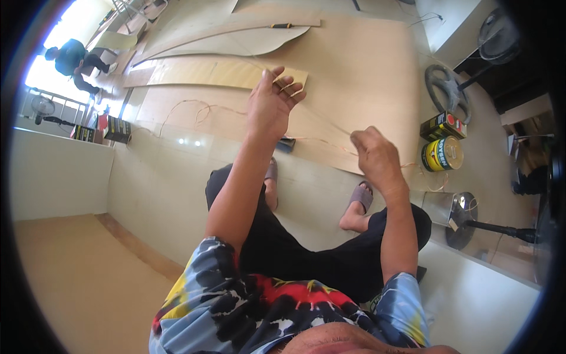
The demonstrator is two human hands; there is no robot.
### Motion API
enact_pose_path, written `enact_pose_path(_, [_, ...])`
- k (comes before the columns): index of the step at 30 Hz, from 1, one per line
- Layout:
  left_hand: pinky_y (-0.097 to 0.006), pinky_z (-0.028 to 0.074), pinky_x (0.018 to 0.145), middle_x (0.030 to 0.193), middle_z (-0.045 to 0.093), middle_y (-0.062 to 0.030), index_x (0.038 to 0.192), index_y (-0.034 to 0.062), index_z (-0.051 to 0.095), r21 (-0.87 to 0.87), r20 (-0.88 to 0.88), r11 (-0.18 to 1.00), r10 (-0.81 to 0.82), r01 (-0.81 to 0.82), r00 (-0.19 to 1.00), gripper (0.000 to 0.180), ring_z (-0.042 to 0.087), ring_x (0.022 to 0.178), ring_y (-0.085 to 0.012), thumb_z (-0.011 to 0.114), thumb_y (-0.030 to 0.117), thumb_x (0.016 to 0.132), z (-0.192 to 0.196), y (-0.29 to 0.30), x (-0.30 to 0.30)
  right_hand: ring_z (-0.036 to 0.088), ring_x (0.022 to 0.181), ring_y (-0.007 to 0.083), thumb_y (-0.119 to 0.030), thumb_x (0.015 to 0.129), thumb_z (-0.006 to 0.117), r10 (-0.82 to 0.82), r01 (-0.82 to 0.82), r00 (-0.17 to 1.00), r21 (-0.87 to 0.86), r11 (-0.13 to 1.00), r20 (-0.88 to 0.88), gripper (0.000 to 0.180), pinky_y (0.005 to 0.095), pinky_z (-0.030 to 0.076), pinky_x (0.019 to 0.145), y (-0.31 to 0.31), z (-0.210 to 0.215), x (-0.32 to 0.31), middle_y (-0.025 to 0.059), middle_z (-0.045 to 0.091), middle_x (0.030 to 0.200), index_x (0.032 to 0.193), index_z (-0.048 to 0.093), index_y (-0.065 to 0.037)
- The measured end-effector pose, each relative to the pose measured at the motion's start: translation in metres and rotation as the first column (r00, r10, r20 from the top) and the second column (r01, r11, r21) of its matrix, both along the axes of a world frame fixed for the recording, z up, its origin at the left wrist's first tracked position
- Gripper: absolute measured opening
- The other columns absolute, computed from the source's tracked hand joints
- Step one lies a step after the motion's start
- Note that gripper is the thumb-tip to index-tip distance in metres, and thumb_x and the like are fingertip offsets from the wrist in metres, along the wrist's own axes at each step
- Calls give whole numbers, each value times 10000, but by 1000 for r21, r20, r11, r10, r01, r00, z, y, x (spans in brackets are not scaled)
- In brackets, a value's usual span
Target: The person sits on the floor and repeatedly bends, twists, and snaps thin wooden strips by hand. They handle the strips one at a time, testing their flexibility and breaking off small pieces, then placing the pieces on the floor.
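Note:
A thin, pale brown strip (327, 121), string-like and partly blurred, slants between my two hands. My right hand (378, 158) is closed, pinching its near end. My left hand (272, 103) is raised palm up with loosely curled fingers, and the strip runs through them and on toward the far left. Exactly how the left fingers grip it is hard to see. Below the hands lies a large light-brown sheet (365, 65) on the floor. Across it lies a narrower yellowish board (200, 72). A small dark object (286, 144) shows beside my left wrist.
A curved pale sheet (236, 44) lies farther off, with a yellow-black cutter (281, 26) above it. Thin wire (200, 109) trails over the floor. At right stand a yellow can (442, 154), a dark box-shaped tin (443, 125) and fan bases (463, 218). Another person (73, 59) sits far left.

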State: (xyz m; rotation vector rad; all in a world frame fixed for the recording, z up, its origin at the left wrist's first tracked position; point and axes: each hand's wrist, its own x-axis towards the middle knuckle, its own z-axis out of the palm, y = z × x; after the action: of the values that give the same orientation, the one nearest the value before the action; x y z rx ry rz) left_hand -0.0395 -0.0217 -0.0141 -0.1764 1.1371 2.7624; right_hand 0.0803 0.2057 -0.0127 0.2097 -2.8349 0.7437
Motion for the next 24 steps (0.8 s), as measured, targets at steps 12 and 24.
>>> enact_pose_path(12, [-481, 549, 919, 1081, 559, -129, 1307, -3, 482, -150, -120, 970, 174, -191, 977, 408, 615, 1019, -308, 443, 338, 1086, 4, 0, -6, 666, 913, 374, -187, 967, 607, 2, 16, 970, -70, 997, 241, 200, 440, 518, 819, 11, 4, 4, 168, 701, 987, 1027, 719, -33])
enact_pose_path(24, [-511, 483, 1068, 1287, 484, -187, 1330, -15, 414, 18, -34, 972, 234, -234, 972, 418, 534, 1228, -387, 400, 328, 1093, 7, -38, -22, 664, 847, 356, -146, 945, 601, 52, -47, 998, -203, 978, 21, 150, 433, 527, 752, 9, 15, 4, 128, 690, 920, 1008, 691, -43])
